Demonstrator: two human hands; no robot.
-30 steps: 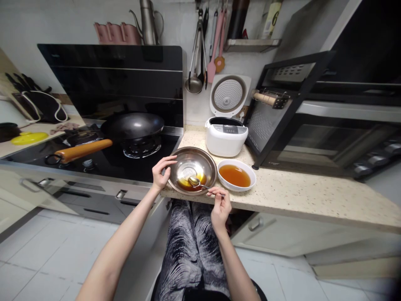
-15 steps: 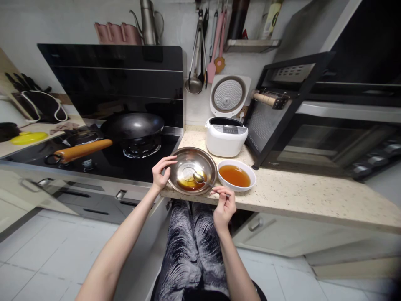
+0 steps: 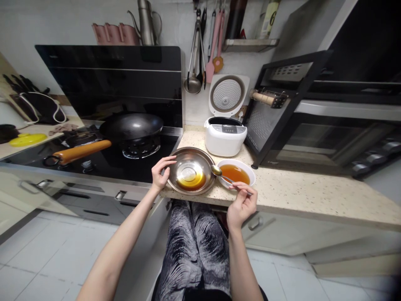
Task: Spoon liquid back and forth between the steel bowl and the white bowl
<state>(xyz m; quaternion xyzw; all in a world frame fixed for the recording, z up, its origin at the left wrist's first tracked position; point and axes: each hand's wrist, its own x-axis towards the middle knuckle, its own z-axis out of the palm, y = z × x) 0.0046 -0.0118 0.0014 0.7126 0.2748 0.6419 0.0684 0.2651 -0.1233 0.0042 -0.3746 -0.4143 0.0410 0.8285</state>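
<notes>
My left hand (image 3: pixel 161 173) grips the left rim of a wide stainless steel bowl (image 3: pixel 205 158), fingers over the edge and thumb lower down. Amber liquid (image 3: pixel 191 182) pools in the bottom of that bowl. In my right hand (image 3: pixel 242 204) is the handle of a metal spoon (image 3: pixel 216 170), pinched between thumb and fingers. The spoon's head hangs over the gap where the steel bowl meets a white bowl (image 3: pixel 253 174). That white bowl holds orange-brown liquid (image 3: pixel 236 172), and my right hand is just in front of it.
A white rice cooker (image 3: pixel 226 140) with its lid up stands behind the bowls. On the left, a black wok (image 3: pixel 131 125) with a wooden handle (image 3: pixel 81 151) sits on the gas stove. A black oven (image 3: pixel 338 142) stands on the right of the speckled counter (image 3: pixel 300 196).
My right hand has moved right, lifting the spoon out of the steel bowl toward the white bowl. My left hand stays at the steel bowl's rim.
</notes>
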